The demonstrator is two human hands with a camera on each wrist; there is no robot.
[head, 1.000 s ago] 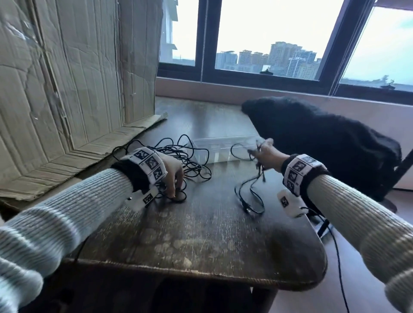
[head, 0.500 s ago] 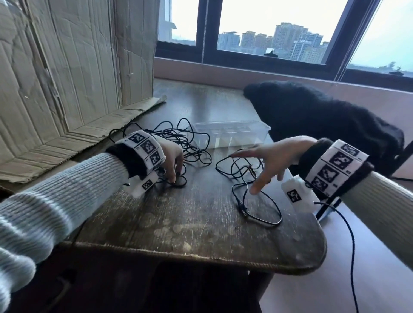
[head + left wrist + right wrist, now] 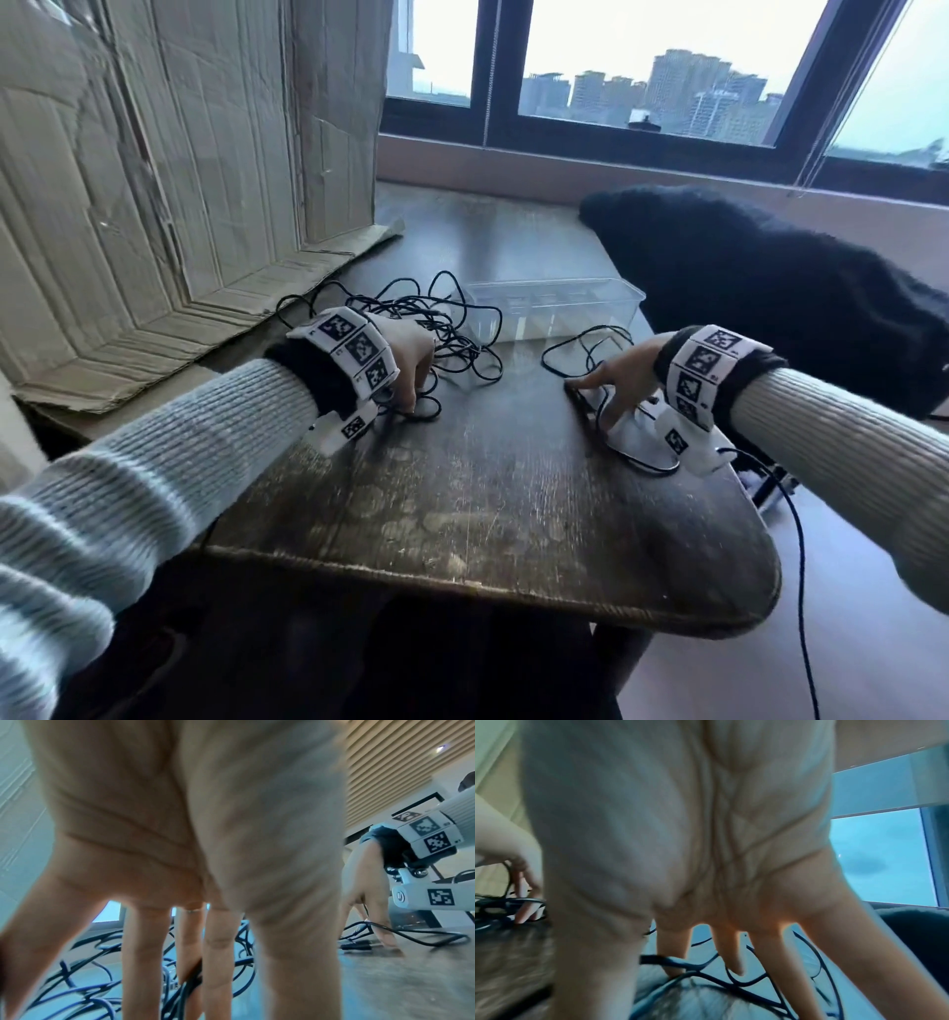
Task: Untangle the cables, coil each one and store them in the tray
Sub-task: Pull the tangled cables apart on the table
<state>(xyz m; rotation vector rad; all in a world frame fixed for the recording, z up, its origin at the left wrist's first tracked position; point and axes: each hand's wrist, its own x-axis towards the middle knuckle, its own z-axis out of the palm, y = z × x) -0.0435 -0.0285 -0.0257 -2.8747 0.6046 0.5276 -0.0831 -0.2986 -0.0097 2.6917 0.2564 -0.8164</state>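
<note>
A tangle of thin black cables (image 3: pixel 454 329) lies on the dark wooden table (image 3: pixel 488 493), left of a clear plastic tray (image 3: pixel 554 308). My left hand (image 3: pixel 413 375) presses its straight fingers (image 3: pixel 218 953) down onto the near edge of the tangle (image 3: pixel 85 990). A separate black cable (image 3: pixel 580 342) lies loose in front of the tray, with a loop (image 3: pixel 642 462) under my right wrist. My right hand (image 3: pixel 611 390) spreads its fingers (image 3: pixel 729 949) and presses them on this cable (image 3: pixel 744 983). Neither hand curls round a cable. The tray holds no cable.
Flattened cardboard (image 3: pixel 154 205) leans along the left side and covers the table's left edge. A black fuzzy garment (image 3: pixel 770 293) lies right of the tray. The table's rounded front edge (image 3: pixel 513 580) is near me. A thin wire (image 3: pixel 798 565) hangs from my right wrist.
My right hand carried the separate cable back from the tray, let go of it and now presses on it with spread fingers. The left hand stayed on the tangle.
</note>
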